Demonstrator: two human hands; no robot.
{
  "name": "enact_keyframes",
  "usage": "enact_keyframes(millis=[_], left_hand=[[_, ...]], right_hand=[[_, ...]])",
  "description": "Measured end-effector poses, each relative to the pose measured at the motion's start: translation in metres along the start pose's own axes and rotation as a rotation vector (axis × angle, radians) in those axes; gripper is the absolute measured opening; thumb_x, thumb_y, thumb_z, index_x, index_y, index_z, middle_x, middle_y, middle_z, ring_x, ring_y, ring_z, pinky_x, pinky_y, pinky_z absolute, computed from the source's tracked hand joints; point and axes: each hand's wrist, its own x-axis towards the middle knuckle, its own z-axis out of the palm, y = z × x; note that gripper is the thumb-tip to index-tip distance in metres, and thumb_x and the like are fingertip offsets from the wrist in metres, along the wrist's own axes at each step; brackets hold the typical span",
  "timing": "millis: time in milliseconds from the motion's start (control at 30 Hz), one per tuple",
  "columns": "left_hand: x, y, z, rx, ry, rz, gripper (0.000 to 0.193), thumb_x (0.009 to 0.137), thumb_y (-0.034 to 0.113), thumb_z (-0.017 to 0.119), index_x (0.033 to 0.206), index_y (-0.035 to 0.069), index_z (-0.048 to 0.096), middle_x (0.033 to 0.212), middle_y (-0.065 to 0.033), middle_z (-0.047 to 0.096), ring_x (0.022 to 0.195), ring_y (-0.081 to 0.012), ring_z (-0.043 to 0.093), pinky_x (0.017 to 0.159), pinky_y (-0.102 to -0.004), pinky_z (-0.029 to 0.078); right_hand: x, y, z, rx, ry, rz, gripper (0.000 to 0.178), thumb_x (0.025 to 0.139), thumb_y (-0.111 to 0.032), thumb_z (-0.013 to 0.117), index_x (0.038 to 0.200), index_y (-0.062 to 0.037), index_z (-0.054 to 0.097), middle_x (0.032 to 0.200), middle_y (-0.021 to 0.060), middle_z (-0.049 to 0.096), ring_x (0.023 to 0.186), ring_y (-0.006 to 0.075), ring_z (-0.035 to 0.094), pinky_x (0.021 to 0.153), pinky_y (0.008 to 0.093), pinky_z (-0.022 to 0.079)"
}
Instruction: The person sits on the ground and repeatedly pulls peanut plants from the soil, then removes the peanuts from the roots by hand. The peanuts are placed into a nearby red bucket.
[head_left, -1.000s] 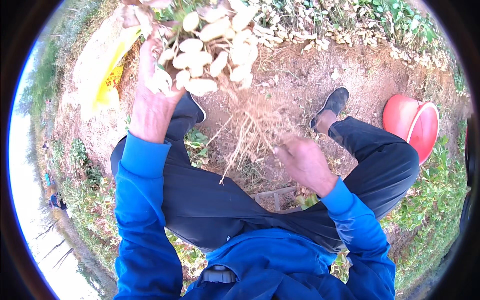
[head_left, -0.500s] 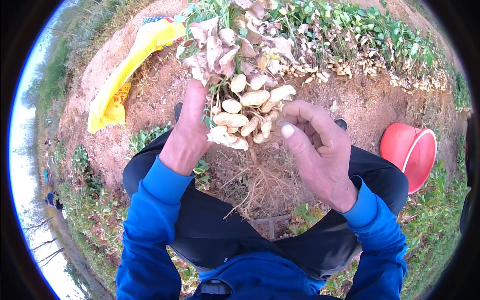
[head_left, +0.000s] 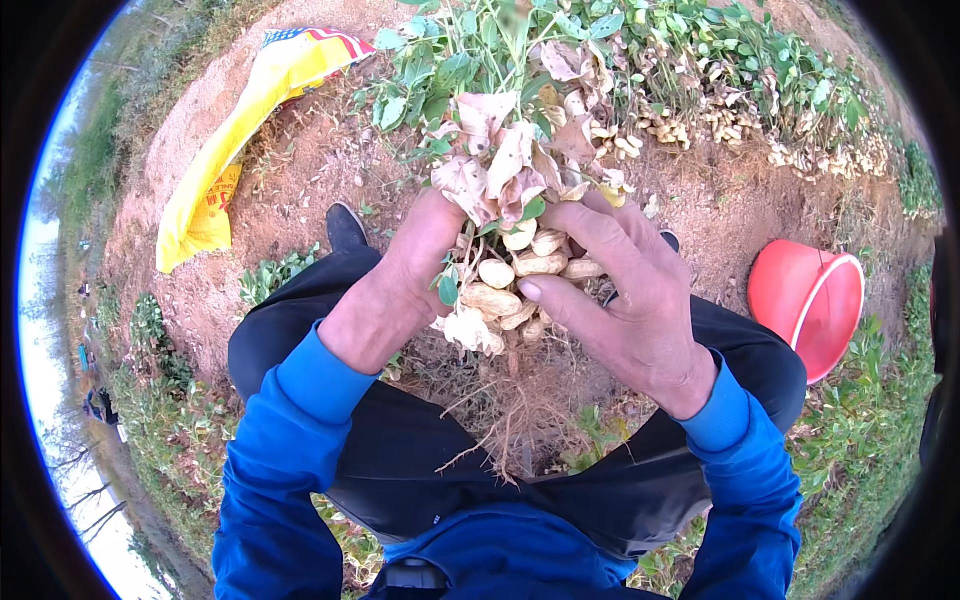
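Observation:
Between my knees hangs an uprooted peanut plant, its green leaves [head_left: 480,65] up and its thin roots [head_left: 505,415] trailing down. A cluster of pale peanut pods [head_left: 492,298] sits in the middle, under some withered brownish leaves [head_left: 510,170]. My left hand [head_left: 400,275] is closed round the plant from the left side; its fingers are hidden behind the leaves and pods. From the right, my right hand [head_left: 640,305] closes on the pods, thumb tip on the front ones and index finger bent over the top. Its other fingers are mostly hidden.
A red plastic bucket [head_left: 775,295] lies tipped on its side at the right. On the left, a yellow sack [head_left: 235,150] is spread on the reddish soil. Pulled peanut plants [head_left: 720,90] lie in a row at the far side. Beyond my left knee is a dark shoe [head_left: 345,225].
My right hand has moved in from beside the pods and now grips among them. The plant has shifted down and slightly right with my left hand.

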Motion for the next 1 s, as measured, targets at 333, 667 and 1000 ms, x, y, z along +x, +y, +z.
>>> enact_keyframes(millis=[333,667,1000], left_hand=[[0.000,-0.004,0.005,-0.162,-0.046,-0.196,0.050,0.103,0.042,0.049,0.127,-0.001,0.058,0.115,-0.0164,0.069,0.098,-0.0257,0.071,0.084,-0.0402,0.062],[0.005,-0.017,-0.021,-0.168,-0.106,-0.259,0.043,0.098,0.036,0.059,0.120,0.000,0.062,0.110,-0.0155,0.070,0.090,-0.0227,0.073,0.076,-0.0360,0.063],[0.005,-0.018,-0.029,-0.014,0.045,-0.207,0.026,0.097,0.018,0.060,0.114,-0.001,0.064,0.102,-0.0132,0.071,0.083,-0.0215,0.073,0.069,-0.0356,0.063]], right_hand=[[0.000,0.011,0.004,-0.118,0.099,-0.034,0.049,0.078,-0.014,0.077,0.122,-0.0038,0.056,0.093,0.0142,0.066,0.077,0.0338,0.065,0.064,0.0425,0.052],[-0.001,0.002,0.007,-0.148,-0.039,-0.135,0.053,0.076,-0.013,0.080,0.124,-0.0067,0.059,0.087,0.0105,0.066,0.067,0.0267,0.067,0.057,0.0358,0.053],[-0.007,0.003,0.016,0.008,0.024,-0.095,0.044,0.078,-0.007,0.079,0.119,-0.0042,0.062,0.087,0.0107,0.067,0.065,0.0230,0.067,0.054,0.0327,0.051]])
